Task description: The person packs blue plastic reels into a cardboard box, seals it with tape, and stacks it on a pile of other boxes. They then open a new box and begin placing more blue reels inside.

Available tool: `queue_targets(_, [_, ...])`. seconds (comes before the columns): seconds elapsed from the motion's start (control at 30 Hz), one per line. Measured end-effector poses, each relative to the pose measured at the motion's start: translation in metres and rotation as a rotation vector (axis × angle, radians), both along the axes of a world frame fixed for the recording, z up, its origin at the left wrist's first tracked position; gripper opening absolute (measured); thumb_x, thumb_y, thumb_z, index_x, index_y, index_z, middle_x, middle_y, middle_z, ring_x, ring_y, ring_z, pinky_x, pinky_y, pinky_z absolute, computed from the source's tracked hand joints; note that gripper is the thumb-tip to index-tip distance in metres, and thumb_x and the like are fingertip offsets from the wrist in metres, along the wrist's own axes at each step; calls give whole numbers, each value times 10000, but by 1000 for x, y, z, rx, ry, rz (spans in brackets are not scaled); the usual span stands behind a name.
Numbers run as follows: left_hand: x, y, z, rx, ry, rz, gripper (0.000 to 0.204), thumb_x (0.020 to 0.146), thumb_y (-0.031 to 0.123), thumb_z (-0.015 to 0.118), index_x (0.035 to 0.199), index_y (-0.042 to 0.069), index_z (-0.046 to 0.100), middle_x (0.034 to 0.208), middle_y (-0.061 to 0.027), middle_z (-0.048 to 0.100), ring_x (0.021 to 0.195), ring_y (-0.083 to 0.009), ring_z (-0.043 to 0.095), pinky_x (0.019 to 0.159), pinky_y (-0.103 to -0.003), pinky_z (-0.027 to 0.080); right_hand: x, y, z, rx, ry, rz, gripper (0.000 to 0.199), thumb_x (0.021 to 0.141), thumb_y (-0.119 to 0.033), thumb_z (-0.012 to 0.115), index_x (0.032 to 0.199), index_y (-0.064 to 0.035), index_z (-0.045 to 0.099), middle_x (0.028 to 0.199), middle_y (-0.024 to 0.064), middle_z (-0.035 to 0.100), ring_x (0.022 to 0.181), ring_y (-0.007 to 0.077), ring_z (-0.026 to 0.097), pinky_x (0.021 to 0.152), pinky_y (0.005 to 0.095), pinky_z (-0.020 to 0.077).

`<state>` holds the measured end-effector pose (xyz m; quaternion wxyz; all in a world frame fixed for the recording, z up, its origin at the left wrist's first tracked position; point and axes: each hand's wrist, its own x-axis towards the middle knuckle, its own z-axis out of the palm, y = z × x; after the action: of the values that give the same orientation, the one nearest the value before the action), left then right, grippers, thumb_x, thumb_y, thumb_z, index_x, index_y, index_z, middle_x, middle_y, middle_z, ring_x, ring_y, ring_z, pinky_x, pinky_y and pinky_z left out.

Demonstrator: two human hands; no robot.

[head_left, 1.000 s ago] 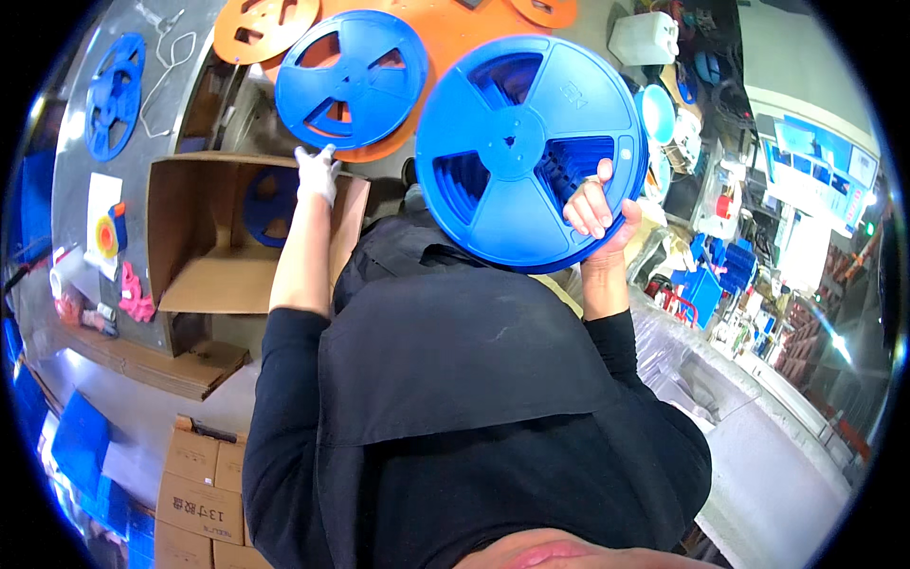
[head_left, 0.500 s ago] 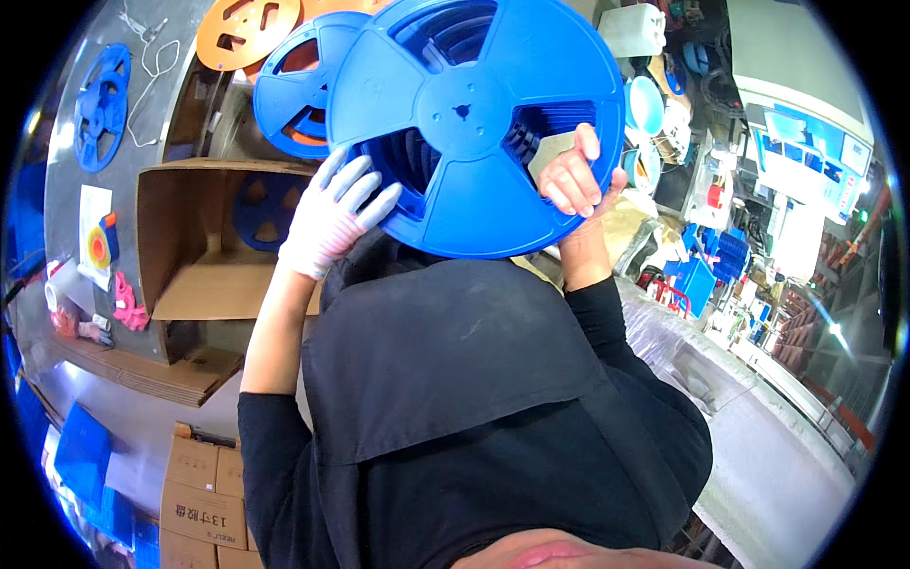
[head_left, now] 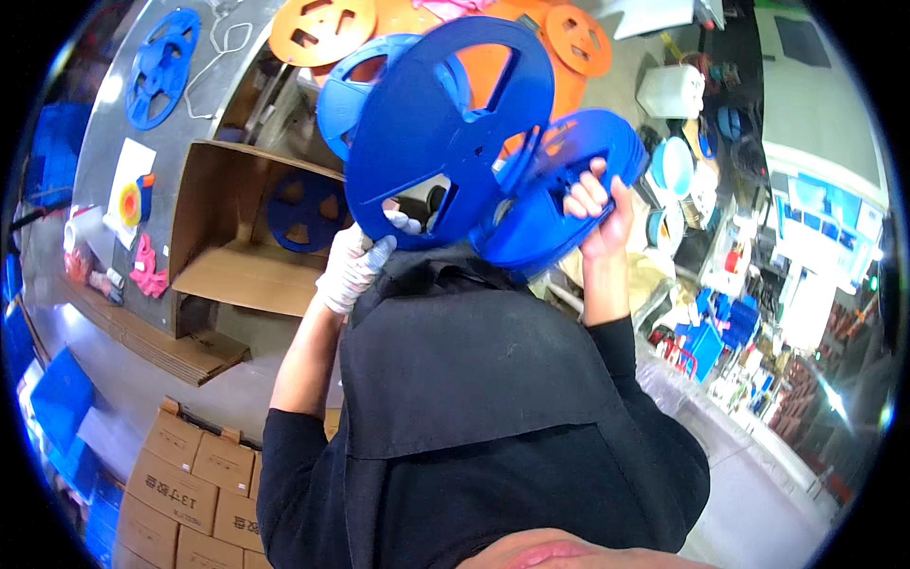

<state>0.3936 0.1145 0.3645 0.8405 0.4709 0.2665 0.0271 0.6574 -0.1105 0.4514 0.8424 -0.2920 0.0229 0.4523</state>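
In front of my chest my left hand (head_left: 354, 267), in a white glove with grey fingertips, is closed on the lower rim of a large blue plastic reel flange (head_left: 403, 142). This slotted disc is tilted. My right hand (head_left: 600, 211), with bare fingers, grips a thick stack of similar blue reel flanges (head_left: 536, 228) through an opening near its right edge. The stack leans away to the right, its far part blurred, and lies partly behind the single flange. Behind them is a lighter blue reel (head_left: 336, 106) beside an orange reel (head_left: 284, 36).
On the left an open cardboard box (head_left: 204, 204) holds a blue reel (head_left: 284, 216). Another blue reel (head_left: 142, 85) lies on the grey table (head_left: 112, 119). Printed cartons (head_left: 166, 484) are stacked at lower left. A white container (head_left: 671, 92) stands at upper right.
The blue flanges, earlier together as one stack facing me, have come apart: one tilts in my left hand, the rest swung rightward and down with my right. The view has shifted slightly.
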Motion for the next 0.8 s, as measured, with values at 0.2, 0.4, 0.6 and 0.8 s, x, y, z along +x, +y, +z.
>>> queue_targets(0.2, [-15,-10,4,-517,-176,213,309,868,74,643,1151,53,520,1036,-151,669,1027,-327,644,853,-450,557,-10,-50,-2,-174,-33,-23,262,882,-213,594,1086,-52,559,643,-3,425,539,112,408,553,278,369])
queue_targets(0.4, [-19,-11,0,-605,-133,214,327,848,49,649,1144,48,509,1015,-142,657,1008,-339,651,840,-427,586,-14,-63,-4,-139,-30,-39,273,874,-202,590,1089,-40,543,672,18,465,539,118,428,550,286,390])
queue_targets(0.6, [-19,-18,-2,-597,-155,283,351,840,101,675,1151,38,524,1018,-149,666,992,-323,660,738,-357,599,-16,-63,-5,-141,-24,-53,285,872,-205,596,1096,-37,548,672,22,496,541,130,449,559,295,409])
queue_targets(0.8, [25,-2,-39,-501,-170,365,400,861,89,648,1222,62,479,1130,-139,627,1108,-311,596,933,-462,503,-23,-59,-5,-378,-73,-179,403,860,-181,603,1224,-28,525,840,71,569,686,170,531,630,317,465])
